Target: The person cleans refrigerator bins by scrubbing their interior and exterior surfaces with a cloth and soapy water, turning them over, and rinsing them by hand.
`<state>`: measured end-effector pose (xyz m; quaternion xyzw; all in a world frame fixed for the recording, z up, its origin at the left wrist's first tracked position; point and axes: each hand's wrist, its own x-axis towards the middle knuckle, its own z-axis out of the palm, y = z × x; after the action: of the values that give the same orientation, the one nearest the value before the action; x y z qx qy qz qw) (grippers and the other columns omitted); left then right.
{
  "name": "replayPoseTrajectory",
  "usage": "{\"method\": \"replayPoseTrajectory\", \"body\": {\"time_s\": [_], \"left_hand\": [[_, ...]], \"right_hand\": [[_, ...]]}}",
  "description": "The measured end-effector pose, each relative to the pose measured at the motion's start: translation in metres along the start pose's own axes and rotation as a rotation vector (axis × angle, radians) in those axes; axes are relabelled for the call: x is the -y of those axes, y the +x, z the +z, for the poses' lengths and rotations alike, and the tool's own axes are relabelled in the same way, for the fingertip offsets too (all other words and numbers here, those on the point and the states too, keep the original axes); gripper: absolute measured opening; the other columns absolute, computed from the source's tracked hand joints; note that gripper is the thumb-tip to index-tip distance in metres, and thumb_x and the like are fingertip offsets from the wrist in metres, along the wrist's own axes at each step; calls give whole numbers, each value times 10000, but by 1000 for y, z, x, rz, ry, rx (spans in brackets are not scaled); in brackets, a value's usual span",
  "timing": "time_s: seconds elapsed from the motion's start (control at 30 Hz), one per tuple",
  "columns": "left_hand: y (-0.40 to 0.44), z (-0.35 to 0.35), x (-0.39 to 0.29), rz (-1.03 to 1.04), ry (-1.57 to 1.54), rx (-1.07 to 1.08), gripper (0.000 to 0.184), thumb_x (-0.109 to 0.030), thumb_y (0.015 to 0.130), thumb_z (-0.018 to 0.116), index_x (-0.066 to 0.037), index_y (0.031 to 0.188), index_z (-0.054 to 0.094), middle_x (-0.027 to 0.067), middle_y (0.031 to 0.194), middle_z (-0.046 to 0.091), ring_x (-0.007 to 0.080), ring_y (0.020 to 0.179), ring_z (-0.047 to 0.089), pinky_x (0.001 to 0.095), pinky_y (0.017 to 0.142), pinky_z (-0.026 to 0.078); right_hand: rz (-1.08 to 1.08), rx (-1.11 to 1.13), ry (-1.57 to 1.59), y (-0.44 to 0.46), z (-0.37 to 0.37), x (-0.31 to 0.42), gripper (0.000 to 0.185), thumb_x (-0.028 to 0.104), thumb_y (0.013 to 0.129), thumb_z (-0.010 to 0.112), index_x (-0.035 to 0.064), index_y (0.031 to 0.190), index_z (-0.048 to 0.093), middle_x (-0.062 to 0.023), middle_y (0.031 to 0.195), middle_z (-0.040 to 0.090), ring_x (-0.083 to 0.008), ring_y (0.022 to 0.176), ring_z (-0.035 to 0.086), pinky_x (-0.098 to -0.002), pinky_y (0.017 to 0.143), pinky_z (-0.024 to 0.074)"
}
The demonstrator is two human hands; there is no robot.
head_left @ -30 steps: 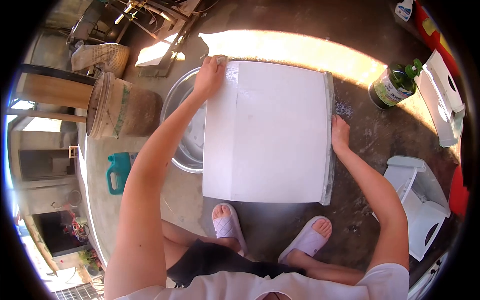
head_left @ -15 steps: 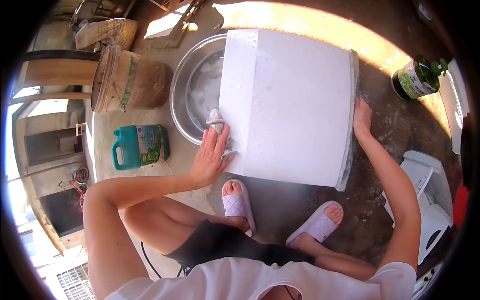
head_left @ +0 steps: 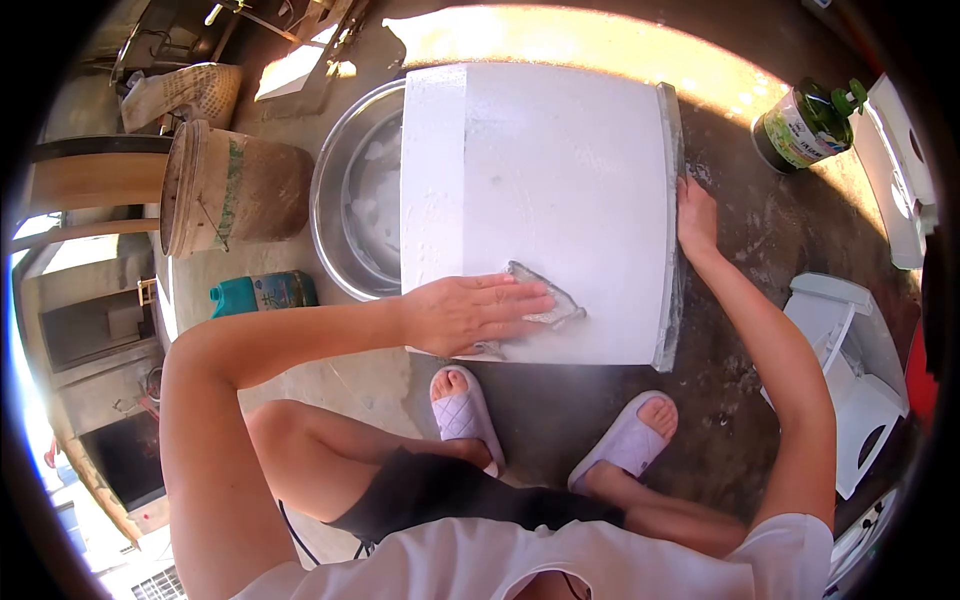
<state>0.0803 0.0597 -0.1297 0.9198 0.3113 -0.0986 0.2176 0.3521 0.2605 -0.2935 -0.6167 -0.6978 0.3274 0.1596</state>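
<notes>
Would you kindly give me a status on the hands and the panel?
Left hand flat on grey cloth, on white panel. Right hand at panel's right edge. Panel's left side overlaps metal basin in view; nothing seen blocking the cloth.

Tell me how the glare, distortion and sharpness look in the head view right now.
Head view: sunlit floor beyond the white panel nearly washes out; head view: wide-angle bending, with black corners; head view: left hand slightly soft.
</notes>
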Motion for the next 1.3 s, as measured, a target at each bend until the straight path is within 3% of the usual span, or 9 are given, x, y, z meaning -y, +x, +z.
{"method": "replayPoseTrajectory", "body": {"time_s": [0.13,0.33,0.47,0.6,0.7,0.93,1.03,1.2,1.3], "left_hand": [[-10,-38,58,-478,164,-214,478,-273,857,538,-38,1258,426,113,1505,187,302,1401,139,406,1135,186],[102,-50,149,-694,408,-344,498,-379,957,349,-118,1380,370,65,1488,243,231,1389,180,372,1154,129],[218,-37,146,-582,348,-437,523,-373,932,406,-94,1373,379,111,1426,359,260,1358,257,384,1131,177],[247,-19,105,-338,315,-379,545,-348,909,453,-59,1365,381,125,1418,363,276,1348,270,390,1125,180],[235,-3,49,-248,240,-348,575,-343,900,467,-40,1375,355,147,1414,356,288,1345,271,397,1128,167],[200,18,-41,-46,58,-225,710,-374,849,538,-41,1413,263,180,1470,231,322,1376,201,427,1128,177],[190,12,-40,-140,8,-256,808,-393,808,592,-48,1432,211,176,1495,167,333,1386,174,437,1130,168],[132,-8,0,-326,88,-173,835,-406,809,593,-53,1448,187,107,1511,180,269,1412,112,440,1147,70],[86,-21,22,-449,291,-63,716,-525,866,440,-198,1463,217,64,1530,137,264,1418,72,475,1144,28]], "right_hand": [[20,24,27,-3,-4,6,344,345,932,390,81,1028,589,-251,944,621,-453,925,568,-520,802,437],[-23,141,-26,9,-8,2,409,348,916,380,5,970,597,-257,956,619,-443,930,574,-518,828,443],[-63,182,-26,12,-17,6,394,323,904,402,-13,936,605,-290,945,606,-460,928,566,-517,841,443],[203,567,553,15,-47,4,300,220,896,414,11,998,604,-154,942,649,-280,850,650,-422,738,515],[52,707,418,23,-64,-23,261,193,878,446,71,1059,589,-68,903,629,-169,788,625,-322,673,501],[159,499,423,8,-81,-33,446,380,918,407,29,1154,551,-145,990,622,-212,733,650,-304,590,531],[204,681,140,-31,-114,2,629,573,901,370,50,1251,379,-181,1016,573,-248,670,647,-314,507,524],[-332,600,81,-108,-92,-4,487,370,859,585,91,1181,350,-160,967,489,-266,764,547,-354,702,476],[-392,521,181,-124,-89,-19,297,151,835,624,63,1037,425,-187,1013,466,-371,877,545,-416,729,461]]}}
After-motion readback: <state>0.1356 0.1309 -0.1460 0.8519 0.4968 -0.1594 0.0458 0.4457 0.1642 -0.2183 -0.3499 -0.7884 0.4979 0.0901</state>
